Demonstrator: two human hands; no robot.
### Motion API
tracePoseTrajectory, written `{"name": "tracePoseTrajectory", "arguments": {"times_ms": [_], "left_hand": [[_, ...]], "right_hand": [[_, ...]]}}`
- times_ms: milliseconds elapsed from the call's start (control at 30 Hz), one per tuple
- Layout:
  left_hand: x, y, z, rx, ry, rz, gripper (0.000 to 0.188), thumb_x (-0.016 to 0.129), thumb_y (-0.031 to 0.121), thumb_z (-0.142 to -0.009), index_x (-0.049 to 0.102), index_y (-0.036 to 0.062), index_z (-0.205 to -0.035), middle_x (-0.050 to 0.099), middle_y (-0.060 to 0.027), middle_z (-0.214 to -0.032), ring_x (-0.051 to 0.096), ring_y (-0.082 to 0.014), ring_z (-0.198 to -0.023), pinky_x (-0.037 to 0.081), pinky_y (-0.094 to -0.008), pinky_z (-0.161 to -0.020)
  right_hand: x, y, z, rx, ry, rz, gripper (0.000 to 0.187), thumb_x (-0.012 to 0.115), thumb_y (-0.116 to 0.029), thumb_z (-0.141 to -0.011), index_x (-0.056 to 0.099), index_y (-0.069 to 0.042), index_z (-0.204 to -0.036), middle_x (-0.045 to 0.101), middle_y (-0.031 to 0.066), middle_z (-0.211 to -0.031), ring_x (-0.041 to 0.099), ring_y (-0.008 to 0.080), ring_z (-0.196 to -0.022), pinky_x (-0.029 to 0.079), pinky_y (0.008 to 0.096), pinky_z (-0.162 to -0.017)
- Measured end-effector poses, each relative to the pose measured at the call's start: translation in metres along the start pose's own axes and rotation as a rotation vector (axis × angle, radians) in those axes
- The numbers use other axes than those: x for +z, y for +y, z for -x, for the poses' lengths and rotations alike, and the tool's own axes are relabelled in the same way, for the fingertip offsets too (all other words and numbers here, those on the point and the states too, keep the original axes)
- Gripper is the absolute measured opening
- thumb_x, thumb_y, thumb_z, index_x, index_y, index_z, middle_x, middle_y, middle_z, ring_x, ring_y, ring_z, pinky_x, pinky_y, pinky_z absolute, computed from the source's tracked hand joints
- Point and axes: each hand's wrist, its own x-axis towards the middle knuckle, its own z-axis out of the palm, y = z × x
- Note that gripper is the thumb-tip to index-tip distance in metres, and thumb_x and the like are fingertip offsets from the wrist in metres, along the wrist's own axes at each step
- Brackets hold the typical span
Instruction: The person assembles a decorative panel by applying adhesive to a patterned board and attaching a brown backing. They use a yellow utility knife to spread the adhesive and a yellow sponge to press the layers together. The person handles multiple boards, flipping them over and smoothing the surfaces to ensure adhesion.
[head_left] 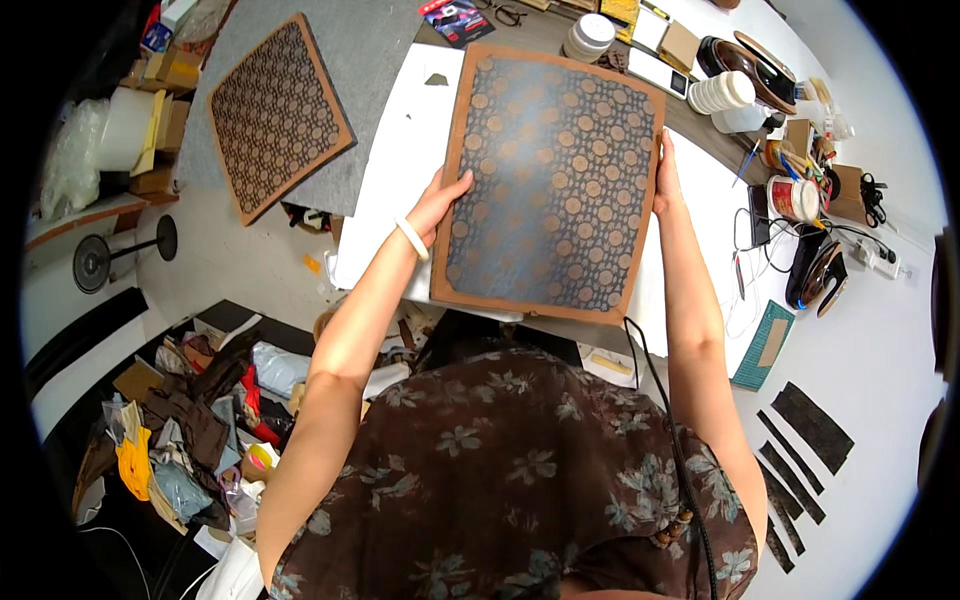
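Between my two hands a rectangular patterned panel [555, 190] is held up over the white-covered worktable. Its face is dark grey with brown discs and small dark shapes, a plain brown border runs round it, and a pale sheen lies down its middle. My left hand [437, 205] grips the left edge, thumb over the front, fingers hidden behind. At the right edge my right hand [668, 178] is closed on the border, with its fingertips mostly out of sight. A similar patterned panel [280, 118] lies on a grey surface [375, 60] to the left.
White jars [590, 38], a bottle [740, 118], a red-labelled tub [793, 198] and cables crowd the table's right side. A green cutting mat [765, 345] lies at its near right corner. Dark strips [790, 480] hang or lie farther right. Mixed scraps [190, 430] fill the lower left.
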Motion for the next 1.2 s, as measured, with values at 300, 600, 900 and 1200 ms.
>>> {"name": "tracePoseTrajectory", "arguments": {"times_ms": [300, 600, 900, 1200], "left_hand": [[-0.020, -0.017, -0.027, -0.092, 0.144, -0.225, 0.109, 0.075, 0.058, -0.079, 0.024, -0.0042, -0.152, 0.032, -0.0272, -0.153, 0.035, -0.0371, -0.142, 0.036, -0.0473, -0.113], [-0.006, -0.011, -0.031, -0.048, 0.260, -0.440, 0.085, 0.073, 0.047, -0.086, 0.038, -0.0048, -0.144, 0.050, -0.0232, -0.140, 0.051, -0.0334, -0.129, 0.043, -0.0410, -0.107], [0.007, 0.010, -0.025, -0.150, 0.258, -0.550, 0.097, 0.074, 0.053, -0.083, 0.031, -0.0078, -0.145, 0.048, -0.0285, -0.139, 0.053, -0.0370, -0.127, 0.046, -0.0420, -0.105], [0.002, 0.015, -0.006, -0.053, 0.242, -0.551, 0.096, 0.077, 0.061, -0.077, 0.044, -0.0051, -0.139, 0.058, -0.0210, -0.128, 0.061, -0.0268, -0.111, 0.051, -0.0379, -0.093]], "right_hand": [[-0.032, 0.033, 0.080, 0.008, 0.090, 0.297, 0.074, 0.068, -0.039, -0.093, 0.035, -0.007, -0.151, 0.060, 0.0088, -0.130, 0.054, 0.0198, -0.119, 0.044, 0.0373, -0.097], [-0.031, 0.044, 0.095, 0.032, 0.163, 0.432, 0.076, 0.074, -0.020, -0.090, 0.033, -0.011, -0.152, 0.063, 0.0048, -0.096, 0.056, 0.0098, -0.071, 0.041, 0.0244, -0.052], [-0.029, 0.043, 0.089, 0.021, 0.162, 0.518, 0.080, 0.079, -0.028, -0.086, 0.034, -0.007, -0.149, 0.058, 0.0165, -0.128, 0.063, 0.0251, -0.106, 0.054, 0.0362, -0.087], [-0.058, 0.079, 0.082, -0.155, 0.286, 0.642, 0.097, 0.080, -0.055, -0.077, 0.040, 0.003, -0.144, 0.051, 0.0258, -0.136, 0.053, 0.0326, -0.123, 0.046, 0.0404, -0.100]]}}
